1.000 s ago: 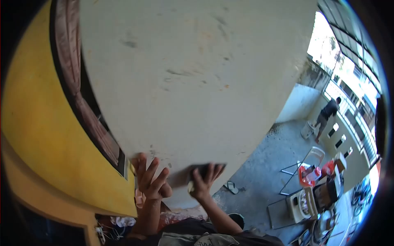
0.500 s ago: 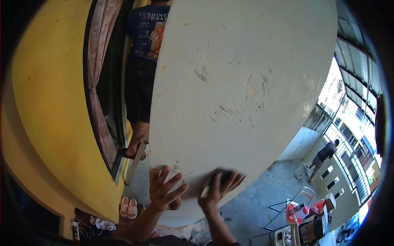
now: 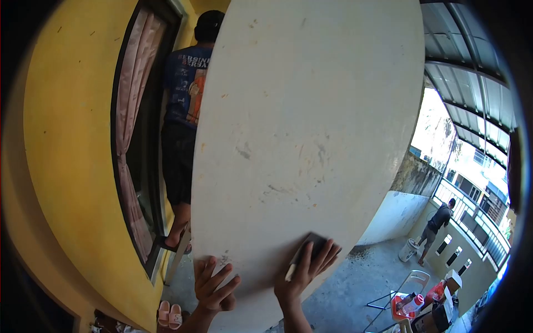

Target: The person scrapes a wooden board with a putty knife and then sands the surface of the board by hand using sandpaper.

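Note:
A tall white wall with grey scuffs and small yellowish chips fills the middle of the view. My right hand is wrapped round a dark sanding block with a pale edge and presses it against the wall's lower right part. Its working face is hidden against the surface. To the left, my left hand rests on the wall near its left edge, fingers apart and holding nothing. Just above those fingers is a grey scuffed patch.
A person stands on a ladder behind the wall's left edge, beside a curtained window. Pink slippers lie below. At right are a folding chair with bottles, boxes, a bucket and another person by the fence.
The view has tilted upward, so the wall marks sit lower and further left. My right hand and the block have shifted slightly on the wall; my left hand remains against it.

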Motion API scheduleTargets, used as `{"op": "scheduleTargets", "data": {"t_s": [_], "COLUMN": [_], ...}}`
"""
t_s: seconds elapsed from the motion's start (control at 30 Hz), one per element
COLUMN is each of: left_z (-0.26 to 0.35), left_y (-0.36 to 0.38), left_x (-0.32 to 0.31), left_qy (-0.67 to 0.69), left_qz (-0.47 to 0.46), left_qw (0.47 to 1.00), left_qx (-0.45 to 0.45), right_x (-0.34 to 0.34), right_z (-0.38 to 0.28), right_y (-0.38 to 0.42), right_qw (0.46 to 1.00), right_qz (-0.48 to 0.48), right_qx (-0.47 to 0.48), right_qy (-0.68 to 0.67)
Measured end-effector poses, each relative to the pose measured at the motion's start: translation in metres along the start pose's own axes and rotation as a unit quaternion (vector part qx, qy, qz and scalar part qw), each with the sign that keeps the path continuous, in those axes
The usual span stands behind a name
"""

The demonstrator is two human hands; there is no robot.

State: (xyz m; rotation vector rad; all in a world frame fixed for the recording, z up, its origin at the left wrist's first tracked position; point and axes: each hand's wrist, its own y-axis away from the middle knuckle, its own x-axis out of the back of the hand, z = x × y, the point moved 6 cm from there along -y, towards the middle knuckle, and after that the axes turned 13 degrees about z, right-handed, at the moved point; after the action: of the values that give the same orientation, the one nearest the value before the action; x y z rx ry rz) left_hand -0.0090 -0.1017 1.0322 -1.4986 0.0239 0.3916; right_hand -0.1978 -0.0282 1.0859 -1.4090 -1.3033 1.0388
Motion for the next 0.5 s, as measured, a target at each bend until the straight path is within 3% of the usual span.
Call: {"op": "scheduleTargets", "data": {"t_s": [0.07, 0.17, 0.27, 0.3, 0.43, 0.5], "left_z": [0.000, 0.000, -0.001, 0.000, 0.005, 0.001], "left_y": [0.001, -0.001, 0.001, 0.001, 0.001, 0.001], "left_x": [-0.001, 0.001, 0.001, 0.000, -0.003, -0.003], "left_qy": [0.002, 0.005, 0.009, 0.008, -0.022, -0.007], "left_qz": [0.008, 0.027, 0.027, 0.023, 0.044, 0.053], "left_qw": [1.000, 1.000, 1.000, 1.000, 0.999, 0.998], "left_qx": [-0.004, -0.004, 0.004, 0.006, -0.002, 0.014], "right_x": [-0.002, -0.009, 0.006, 0.002, 0.006, 0.002], "right_z": [0.003, 0.018, 0.007, 0.004, -0.009, -0.011], "right_y": [0.002, 0.131, 0.116, 0.081, -0.057, -0.027], "right_qw": [1.000, 0.998, 0.996, 0.996, 0.997, 0.997], "right_qz": [-0.005, -0.043, -0.029, -0.022, -0.015, -0.014], "right_qx": [0.006, 0.035, 0.017, 0.087, 0.070, 0.080], "right_qy": [0.014, -0.003, -0.078, -0.006, 0.005, 0.018]}}
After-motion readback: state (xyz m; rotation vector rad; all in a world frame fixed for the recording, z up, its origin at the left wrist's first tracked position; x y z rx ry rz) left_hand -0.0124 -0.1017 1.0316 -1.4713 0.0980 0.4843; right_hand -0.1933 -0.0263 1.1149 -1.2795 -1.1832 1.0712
